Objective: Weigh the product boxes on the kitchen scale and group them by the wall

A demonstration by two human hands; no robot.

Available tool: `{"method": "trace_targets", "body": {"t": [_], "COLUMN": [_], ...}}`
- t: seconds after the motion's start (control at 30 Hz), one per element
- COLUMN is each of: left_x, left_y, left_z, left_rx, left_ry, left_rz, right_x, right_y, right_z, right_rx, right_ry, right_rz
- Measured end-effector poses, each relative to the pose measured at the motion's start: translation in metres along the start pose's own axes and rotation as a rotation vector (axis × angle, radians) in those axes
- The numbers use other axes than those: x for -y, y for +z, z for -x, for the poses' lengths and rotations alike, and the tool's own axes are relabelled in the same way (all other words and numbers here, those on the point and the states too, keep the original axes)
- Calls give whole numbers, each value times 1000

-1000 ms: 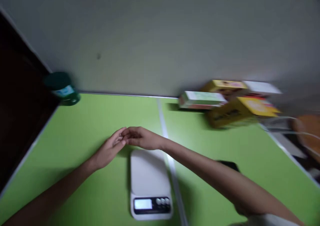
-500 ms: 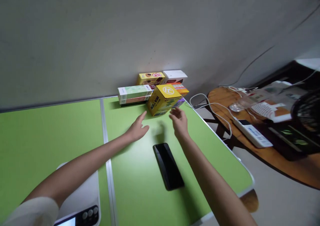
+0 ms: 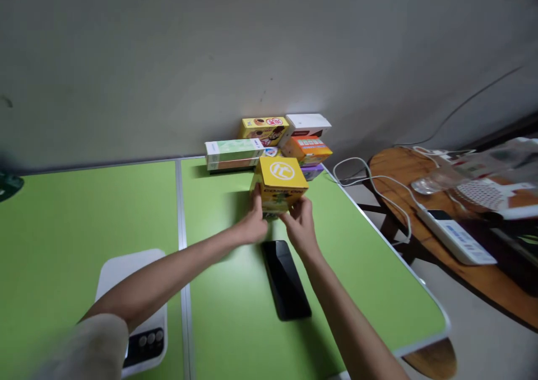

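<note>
A yellow box (image 3: 280,182) with a white round logo on top is held between both hands over the green table (image 3: 218,296). My left hand (image 3: 254,223) grips its left side with the thumb up against the box. My right hand (image 3: 301,225) grips its right and lower side, fingers curled on it. A black phone (image 3: 286,279) lies flat on the table just below my hands. A white kitchen scale (image 3: 132,299) sits at the lower left, partly hidden by my left arm.
Several boxes are piled against the wall: a green and white one (image 3: 233,152), a yellow snack box (image 3: 264,128), a white one (image 3: 308,124), an orange one (image 3: 307,148). To the right stands a wooden round table (image 3: 471,268) with a power strip (image 3: 457,239), cables and clutter.
My hands left the scale, reached right toward the pile of boxes and closed on the yellow box. The view swung right, then back a little.
</note>
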State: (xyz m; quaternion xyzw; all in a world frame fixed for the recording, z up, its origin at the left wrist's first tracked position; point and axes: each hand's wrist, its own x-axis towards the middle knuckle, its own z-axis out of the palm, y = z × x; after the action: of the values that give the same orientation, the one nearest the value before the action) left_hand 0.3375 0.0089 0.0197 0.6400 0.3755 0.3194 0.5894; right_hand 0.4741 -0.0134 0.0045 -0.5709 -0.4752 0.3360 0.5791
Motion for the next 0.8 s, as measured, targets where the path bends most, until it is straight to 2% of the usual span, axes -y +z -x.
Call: {"method": "trace_targets", "body": {"t": [0.07, 0.2, 0.3, 0.37, 0.47, 0.6, 0.7, 0.8], "left_x": [-11, -41, -54, -54, -42, -15, 3, 10], "left_y": [-14, -52, -81, -96, -113, -123, -123, -126], "left_z": [54, 172, 250, 288, 323, 342, 350, 355], "left_rx": [-8, -46, -194, -307, -398, -445, -445, -479], "left_ry": [-87, -143, -194, -221, -233, -214, -234, -231], "left_rz": [-96, -180, -255, -262, -209, -157, -118, -120], "right_x": [21, 67, 94, 105, 111, 104, 96, 89], "right_y": [10, 42, 75, 99, 131, 157, 162, 155], "right_z": [47, 136, 187, 209, 228, 238, 243, 244], "right_rx": [101, 297, 464, 551, 620, 653, 675, 679], "right_ry": [29, 62, 44, 14, -37, -58, -65, -69], "right_rz": [-22, -52, -65, -79, -91, -76, -6, 52]}}
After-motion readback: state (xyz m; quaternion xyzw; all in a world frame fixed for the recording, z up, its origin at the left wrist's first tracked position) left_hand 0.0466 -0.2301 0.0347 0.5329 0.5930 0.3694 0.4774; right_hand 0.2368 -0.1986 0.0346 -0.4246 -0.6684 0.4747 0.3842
